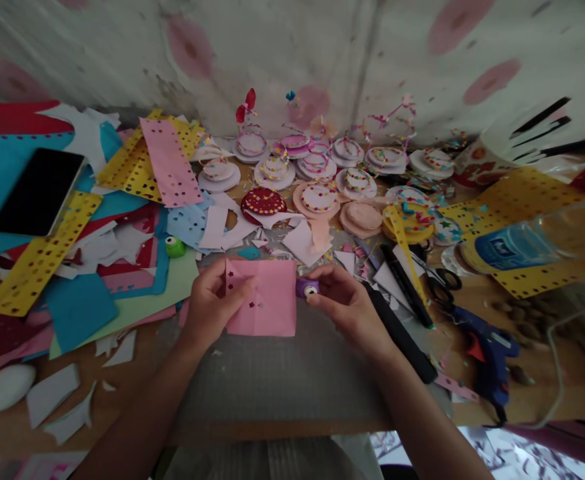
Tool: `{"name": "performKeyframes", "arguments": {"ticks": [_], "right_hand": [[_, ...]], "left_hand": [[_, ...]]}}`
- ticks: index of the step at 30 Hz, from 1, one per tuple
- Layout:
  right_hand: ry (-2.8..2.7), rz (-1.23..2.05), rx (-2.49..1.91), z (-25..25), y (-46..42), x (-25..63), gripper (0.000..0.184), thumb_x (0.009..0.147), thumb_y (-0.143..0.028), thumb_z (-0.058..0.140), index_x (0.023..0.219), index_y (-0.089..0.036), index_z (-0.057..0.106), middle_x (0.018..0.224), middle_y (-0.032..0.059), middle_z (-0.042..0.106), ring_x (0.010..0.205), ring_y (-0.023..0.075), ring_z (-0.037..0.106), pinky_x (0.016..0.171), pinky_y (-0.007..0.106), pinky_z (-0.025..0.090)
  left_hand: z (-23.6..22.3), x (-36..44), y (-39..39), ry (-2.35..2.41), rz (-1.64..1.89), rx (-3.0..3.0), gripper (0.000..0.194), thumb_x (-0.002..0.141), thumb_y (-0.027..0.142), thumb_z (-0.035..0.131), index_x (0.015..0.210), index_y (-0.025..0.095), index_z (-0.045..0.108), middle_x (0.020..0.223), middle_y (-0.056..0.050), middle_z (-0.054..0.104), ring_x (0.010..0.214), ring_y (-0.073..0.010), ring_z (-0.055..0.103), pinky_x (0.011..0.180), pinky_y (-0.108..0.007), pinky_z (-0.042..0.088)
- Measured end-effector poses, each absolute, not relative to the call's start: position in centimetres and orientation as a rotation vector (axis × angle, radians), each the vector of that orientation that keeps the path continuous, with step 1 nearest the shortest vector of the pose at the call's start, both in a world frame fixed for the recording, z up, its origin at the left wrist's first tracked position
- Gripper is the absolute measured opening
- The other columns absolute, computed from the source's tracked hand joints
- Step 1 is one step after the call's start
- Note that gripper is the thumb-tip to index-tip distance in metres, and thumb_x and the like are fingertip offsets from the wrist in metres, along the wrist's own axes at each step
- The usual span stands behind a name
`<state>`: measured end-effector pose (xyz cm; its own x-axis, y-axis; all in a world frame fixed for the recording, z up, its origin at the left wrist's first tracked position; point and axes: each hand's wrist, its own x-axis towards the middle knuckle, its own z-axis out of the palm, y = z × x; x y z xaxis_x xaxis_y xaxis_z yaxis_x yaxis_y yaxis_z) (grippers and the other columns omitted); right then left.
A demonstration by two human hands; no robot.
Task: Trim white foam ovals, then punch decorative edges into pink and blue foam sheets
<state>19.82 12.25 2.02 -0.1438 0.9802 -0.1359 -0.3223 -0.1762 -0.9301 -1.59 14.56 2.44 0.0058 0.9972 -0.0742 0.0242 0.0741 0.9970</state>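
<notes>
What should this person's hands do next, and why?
Probably ease the right edge of the pink paper into the purple punch: the left hand holds the paper, the right hand holds the punch by that edge, and the visible holes lie further left.

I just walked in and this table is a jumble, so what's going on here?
The person's left hand holds a piece of pink paper with a few small holes near its left side. The right hand holds a small purple punch at the paper's right edge. Beyond them sit rows of decorated, hat-like paper pieces. A blue glue gun lies to the right.
</notes>
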Motion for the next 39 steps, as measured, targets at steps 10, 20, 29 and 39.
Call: {"name": "performKeyframes", "arguments": {"ticks": [10,20,29,39], "right_hand": [[-0.943,1.603,-1.059,2.12,12.1,19.9,0.023,0.074,-0.034,0.077,0.088,-0.024,0.063,0.084,-0.0004,0.062,0.072,0.0129,0.056,0.063,0.024,0.048],[-1.039,1.489,-1.063,2.07,12.37,19.66,0.029,0.068,-0.026,0.083,0.09,-0.024,0.065,0.09,0.0006,0.063,0.085,0.0154,0.06,0.078,0.03,0.051],[-0.817,1.675,-1.066,2.84,12.17,19.94,0.019,0.075,-0.035,0.076,0.089,-0.024,0.068,0.088,-0.0009,0.064,0.078,0.0118,0.059,0.069,0.023,0.053],[-1.03,1.477,-1.094,2.31,12.35,20.13,0.02,0.075,-0.028,0.078,0.092,-0.025,0.067,0.089,-0.0001,0.064,0.082,0.0135,0.06,0.078,0.028,0.051]], "left_hand": [[2.68,-1.39,14.3,1.284,1.086,1.291,0.023,0.072,0.026,0.074,0.093,0.022,0.065,0.076,0.002,0.063,0.065,-0.0141,0.059,0.058,-0.022,0.047],[3.0,-1.33,14.15,1.288,1.097,1.348,0.02,0.075,0.026,0.072,0.092,0.021,0.063,0.076,0.002,0.062,0.064,-0.0122,0.056,0.056,-0.02,0.044],[2.81,-1.52,14.35,1.268,1.078,1.291,0.019,0.075,0.025,0.072,0.091,0.022,0.064,0.076,0.003,0.061,0.066,-0.0123,0.058,0.056,-0.019,0.045],[3.15,-1.36,14.26,1.291,1.048,1.317,0.023,0.07,0.023,0.073,0.091,0.021,0.064,0.07,0.003,0.063,0.061,-0.0134,0.058,0.054,-0.02,0.046]]}}
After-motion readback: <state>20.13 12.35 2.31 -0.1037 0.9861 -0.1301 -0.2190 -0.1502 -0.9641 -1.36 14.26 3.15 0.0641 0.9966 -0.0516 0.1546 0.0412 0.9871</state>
